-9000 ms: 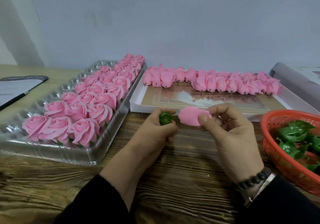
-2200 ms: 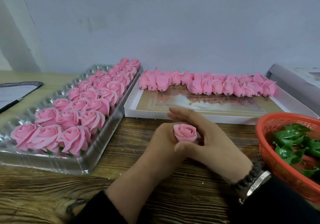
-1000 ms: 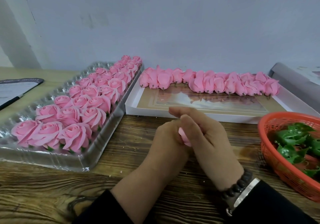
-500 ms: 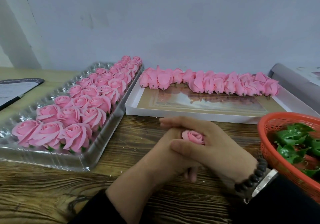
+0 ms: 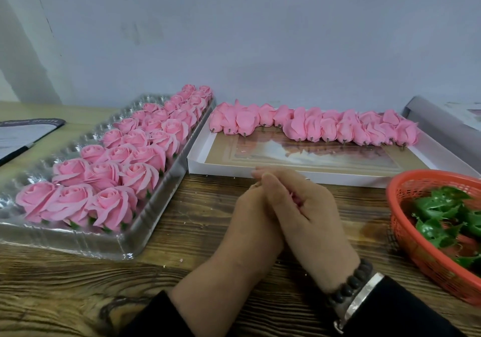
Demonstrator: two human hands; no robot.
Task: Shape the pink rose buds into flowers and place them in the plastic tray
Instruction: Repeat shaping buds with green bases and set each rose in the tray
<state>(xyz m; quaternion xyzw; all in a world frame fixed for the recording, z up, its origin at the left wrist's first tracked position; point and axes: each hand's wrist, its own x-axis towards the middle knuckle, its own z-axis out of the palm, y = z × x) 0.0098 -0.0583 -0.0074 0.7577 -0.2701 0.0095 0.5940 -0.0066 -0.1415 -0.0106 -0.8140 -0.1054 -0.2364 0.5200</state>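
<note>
Wood table (image 5: 197, 222): both hands' grip cupped round pink rose (image 5: 295, 198), mostly hidden betw palms.

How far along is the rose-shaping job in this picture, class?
Done: three rows of opened pink roses fill the right part of the clear plastic tray. In hand: the left hand and right hand cup one rose, pink barely showing between them. Left: a row of closed pink buds waits in the white cardboard box.

bare wooden table (image 5: 197, 222) between plastic tray (image 5: 145, 232) at left and orange basket (image 5: 406, 235) at right, white box (image 5: 286, 174) closing the far side, clasped hands in the middle gap
</note>
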